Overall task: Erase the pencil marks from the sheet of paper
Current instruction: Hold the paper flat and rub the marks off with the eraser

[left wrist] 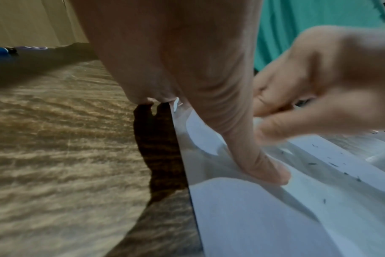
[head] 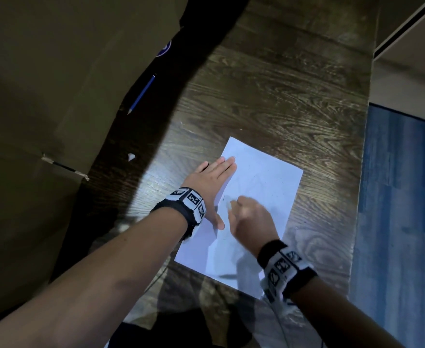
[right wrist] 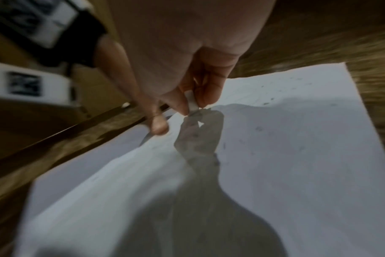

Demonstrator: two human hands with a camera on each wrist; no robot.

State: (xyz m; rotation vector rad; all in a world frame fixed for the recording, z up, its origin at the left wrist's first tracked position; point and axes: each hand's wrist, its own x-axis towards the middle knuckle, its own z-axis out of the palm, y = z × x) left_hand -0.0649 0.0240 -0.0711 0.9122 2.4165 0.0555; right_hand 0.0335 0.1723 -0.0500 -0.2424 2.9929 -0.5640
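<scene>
Left hand [head: 212,180] pressed flat, fingers straight, pinning the sheet of paper [head: 264,177] on the tabletop [head: 281,96]; right hand [head: 250,216] pinches the white eraser [right wrist: 192,102] at the sheet's nine o'clock edge; crumbs scattered, faint lines left, I'd say mid-job

Blue pencil [head: 142,94] on dark cloth [head: 156,79], perhaps a bag, beside cardboard [head: 55,96].

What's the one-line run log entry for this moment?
left hand flat on white paper sheet | right hand pinching small white eraser on it
</scene>
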